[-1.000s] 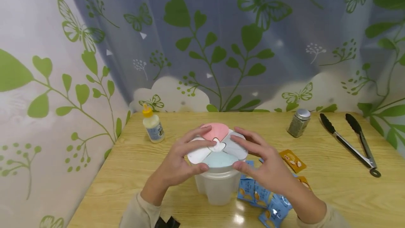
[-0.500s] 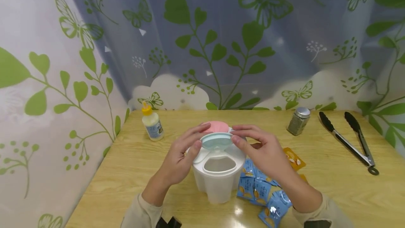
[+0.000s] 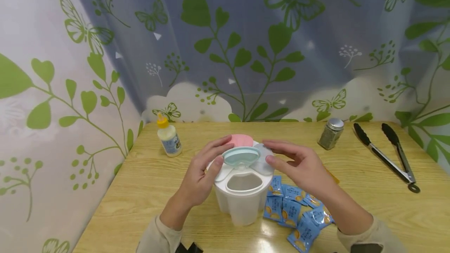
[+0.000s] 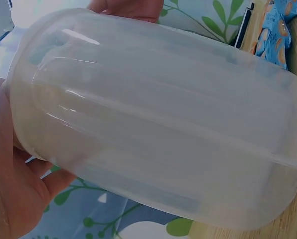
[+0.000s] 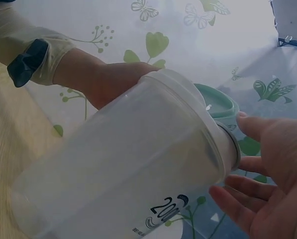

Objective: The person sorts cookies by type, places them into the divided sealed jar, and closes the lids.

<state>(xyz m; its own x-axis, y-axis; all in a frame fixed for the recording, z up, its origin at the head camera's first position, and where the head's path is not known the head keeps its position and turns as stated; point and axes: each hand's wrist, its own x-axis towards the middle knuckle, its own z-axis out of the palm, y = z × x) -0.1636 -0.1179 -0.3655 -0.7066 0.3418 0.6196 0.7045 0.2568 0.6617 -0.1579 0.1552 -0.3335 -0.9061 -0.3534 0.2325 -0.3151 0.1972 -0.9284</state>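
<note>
A translucent food storage container (image 3: 244, 208) stands upright on the table, with a white lid of petal-shaped flaps. The pale green flap (image 3: 241, 156) is raised, leaving the front opening (image 3: 244, 182) uncovered. The pink flap (image 3: 240, 140) at the back and the grey flap (image 3: 261, 161) at the right lie down. My left hand (image 3: 200, 171) holds the lid's left side, thumb beside the green flap. At the right rim, my right hand (image 3: 302, 165) has its thumb and fingertips at the grey flap's edge, fingers loosely spread. In the right wrist view, the right hand (image 5: 277, 174) sits beside the lid.
Several blue snack packets (image 3: 291, 208) lie right of the container, partly under my right forearm. A yellow-capped glue bottle (image 3: 170, 139) stands back left. A jar with a metal lid (image 3: 331, 134) and black-tipped tongs (image 3: 386, 157) are at the back right.
The green flap has been lifted from lying down to standing up, uncovering the front opening. My right hand has then shifted right, from the green flap to the grey flap's edge.
</note>
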